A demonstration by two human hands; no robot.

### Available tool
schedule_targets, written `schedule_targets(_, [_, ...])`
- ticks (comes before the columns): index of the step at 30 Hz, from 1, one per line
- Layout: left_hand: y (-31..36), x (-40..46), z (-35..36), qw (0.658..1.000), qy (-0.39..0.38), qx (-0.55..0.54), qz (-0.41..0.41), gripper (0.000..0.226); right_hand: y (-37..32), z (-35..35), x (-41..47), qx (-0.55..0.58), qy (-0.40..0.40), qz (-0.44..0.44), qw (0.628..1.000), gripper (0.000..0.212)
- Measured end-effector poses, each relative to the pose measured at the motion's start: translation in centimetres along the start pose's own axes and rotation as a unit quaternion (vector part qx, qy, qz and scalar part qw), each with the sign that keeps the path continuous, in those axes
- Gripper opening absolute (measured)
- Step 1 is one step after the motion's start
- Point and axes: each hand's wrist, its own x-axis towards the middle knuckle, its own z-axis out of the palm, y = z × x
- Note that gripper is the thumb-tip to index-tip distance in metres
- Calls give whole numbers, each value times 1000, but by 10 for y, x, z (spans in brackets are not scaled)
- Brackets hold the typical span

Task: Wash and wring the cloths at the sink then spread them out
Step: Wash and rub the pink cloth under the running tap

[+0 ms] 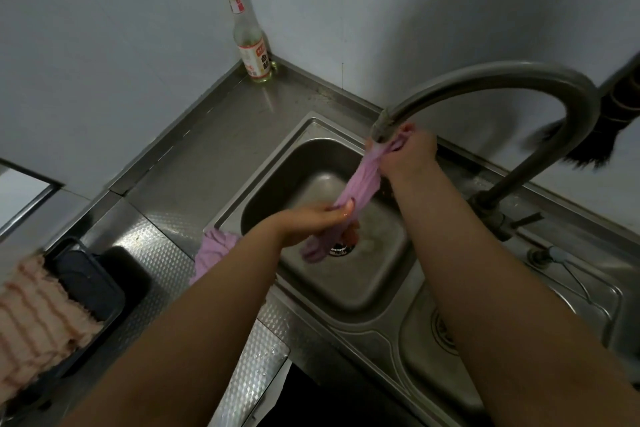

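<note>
Pale grey walls meeting in a corner behind a stainless steel counter [221, 135], embossed along the near edge. Set into the counter, a steel sink [349, 288] with a deep basin, drain [341, 248] near the middle. Arching over from the right, a dull metal faucet [498, 80], spout end just above the far rim of the basin. At lower left, a dark tray [93, 284] with a striped peach towel [38, 319] draped over its near side. In the far corner, upright, a clear bottle [251, 45] with a yellow cap and a red and white label. At right edge, by the wall, a dark brush [575, 149], blurred.

Over the basin, stretched taut on a slant, a purple cloth [358, 180], bunched into a rope. Upper end pinched in the right hand [412, 152], right under the spout, fingers curled tight round the fabric, a tuft sticking out past the knuckles. Lower down, gripped by the left hand [311, 222], thumb pressed on top, fingers wrapped beneath. Below that grip, loose tail hanging down to the drain. Between the two hands, cloth clear of the basin walls.

On the sink's left rim, partly hidden under the left forearm, a second purple cloth [214, 251], crumpled, held by neither hand.
</note>
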Motion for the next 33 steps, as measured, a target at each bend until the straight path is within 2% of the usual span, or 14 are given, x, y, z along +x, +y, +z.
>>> schedule_targets(2, [-11,3,-8,996,54,-35,66,33,-2,-12,9,73,-11,-14,997,36])
schedule_targets(3, [-15,3,-13,987,84,-96,102,24,-7,-19,14,134,15,4,991,31])
schedule_targets(5, [-14,0,-22,950,101,-252,154,24,-4,-37,24,151,52,22,987,26])
schedule_targets(7, [2,-7,-26,904,76,-370,201,29,11,-55,32,127,18,27,991,36])
schedule_targets(9, [20,-11,-27,885,74,-402,223,28,28,-70,30,109,-20,84,990,47])
schedule_targets(10, [28,-11,-27,887,82,-395,226,24,38,-75,27,95,-44,114,988,48])
schedule_targets(12, [43,-13,-25,896,77,-374,228,25,59,-83,24,-13,-73,111,991,41])
schedule_targets(14, [51,-13,-22,911,73,-342,218,23,73,-88,19,-154,-113,52,980,25])
schedule_targets(16, [56,-12,-19,921,90,-324,196,19,73,-85,10,-248,-122,-23,961,24])
schedule_targets(21, [69,-2,2,934,103,-297,168,24,58,-47,-22,-237,-208,-51,947,60])
schedule_targets(24, [69,-1,0,949,158,-214,169,31,46,-36,-34,-229,-188,-104,949,36])
schedule_targets(27, [65,-9,-9,961,194,-105,167,35,38,-43,-33,-234,-205,-139,940,32])
schedule_targets(30, [67,-19,-18,965,193,12,178,38,30,-52,-26,-268,-249,-126,922,23])
schedule_targets(33, [68,-20,-24,962,191,75,183,49,19,-56,-16,-311,-233,-135,912,13])
